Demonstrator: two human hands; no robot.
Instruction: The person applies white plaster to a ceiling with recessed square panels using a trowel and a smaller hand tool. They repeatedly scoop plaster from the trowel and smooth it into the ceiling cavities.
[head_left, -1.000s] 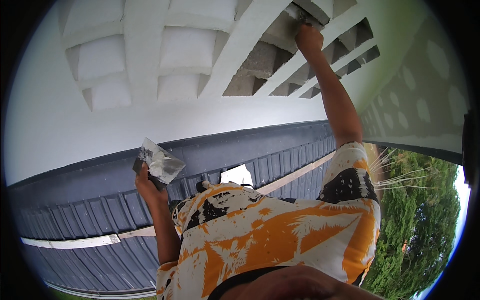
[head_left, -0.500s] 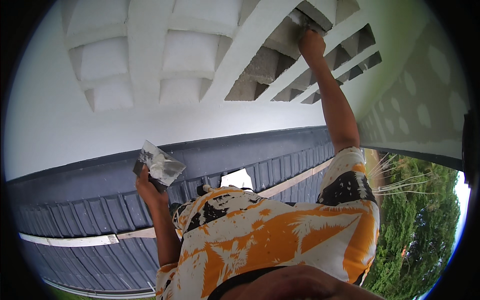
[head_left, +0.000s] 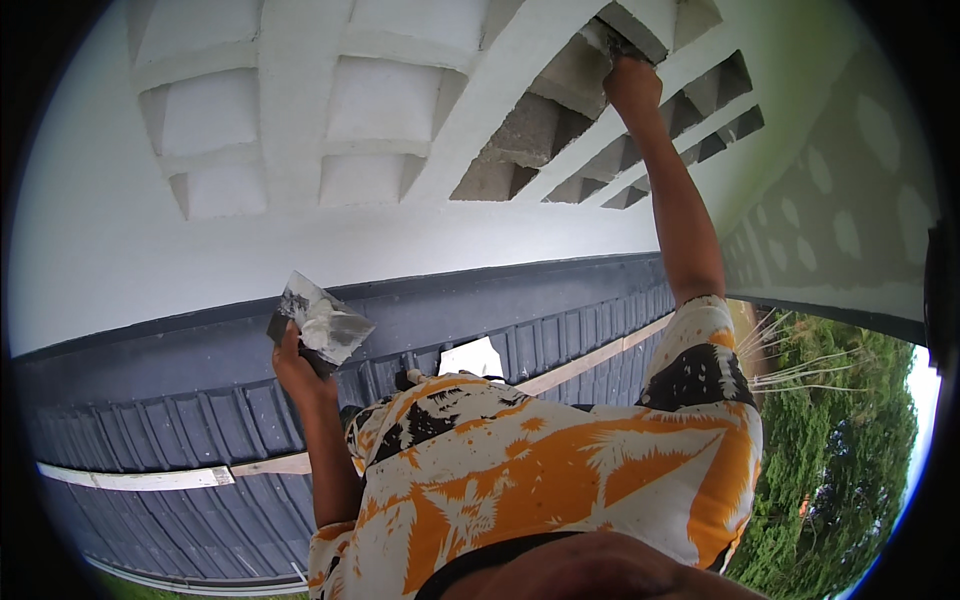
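My left hand is closed around a flat metal plaster blade smeared with a lump of white paste, held in front of the roof at left. My right arm reaches up to the wall, and my right hand is closed at an upper recess of the block wall. A small dark putty knife shows just past its fingers, partly hidden by the hand, with its end against the grey side of the recess.
White-coated recesses fill the wall's left part; bare grey ones lie to the right. Below is a dark ribbed roof with wooden strips on it. A patched side wall stands at right, above trees.
My right hand has shifted slightly right and down along the recess. My left hand and its blade have hardly moved, rising a little.
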